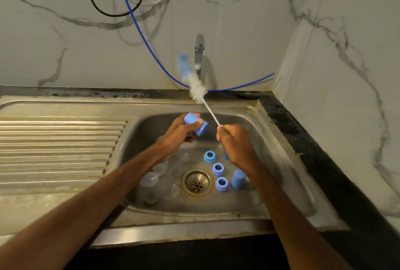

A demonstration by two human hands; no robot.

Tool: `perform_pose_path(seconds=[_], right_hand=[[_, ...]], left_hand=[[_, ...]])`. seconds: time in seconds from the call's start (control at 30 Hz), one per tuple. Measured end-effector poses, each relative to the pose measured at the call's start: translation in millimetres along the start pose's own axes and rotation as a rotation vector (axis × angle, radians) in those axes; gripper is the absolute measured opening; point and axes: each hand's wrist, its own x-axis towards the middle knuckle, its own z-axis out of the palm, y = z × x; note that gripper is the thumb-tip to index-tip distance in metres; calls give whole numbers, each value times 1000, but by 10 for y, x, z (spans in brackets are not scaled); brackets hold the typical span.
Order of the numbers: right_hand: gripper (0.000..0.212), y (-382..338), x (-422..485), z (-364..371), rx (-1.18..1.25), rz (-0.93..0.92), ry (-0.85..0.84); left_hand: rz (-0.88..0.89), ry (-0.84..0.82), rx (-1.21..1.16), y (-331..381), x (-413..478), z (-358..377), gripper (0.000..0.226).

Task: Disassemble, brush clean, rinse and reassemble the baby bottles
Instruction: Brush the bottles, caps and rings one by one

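My left hand [180,131] grips a blue bottle cap [195,123] over the sink basin [270,161], its open end facing right. My right hand [234,142] holds the thin handle of a bottle brush [197,90]; its white bristles and blurred blue tip point up toward the tap [199,53], clear of the cap. On the basin floor stand three blue screw rings [209,156] [218,169] [221,184] and another blue cap [238,179]. Clear bottles [149,181] and clear teats [185,158] lie left of the drain [196,183].
A ribbed steel draining board [58,146] lies to the left. A blue hose [142,34] and black and grey cables hang on the marble wall behind the tap. A dark counter [303,140] runs along the right side.
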Motion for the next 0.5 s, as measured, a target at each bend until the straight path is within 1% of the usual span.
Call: perform_pose_path(seconds=[0.07, 0.13, 0.2, 0.27, 0.37, 0.43, 0.5], right_hand=[[44, 27, -24, -49, -102, -80, -31], [43, 23, -51, -106, -109, -164, -35], [41, -4, -74, -182, -79, -263, 22], [38, -18, -85, -270, -36, -334, 128], [35, 53, -35, -399, -37, -342, 300], [34, 148, 10, -444, -50, -325, 369], [36, 244, 44, -471, -30, -294, 416]], left_hand=[[4, -33, 145, -50, 2, -22, 40], [6, -62, 244, -105, 1, -71, 40], [62, -78, 320, -121, 0, -116, 42], [129, -94, 375, -97, 0, -121, 44], [197, -110, 473, -3, 32, 44, 48], [257, -105, 636, 32, 103, 259, 52], [289, -142, 768, 18, 206, 537, 57]])
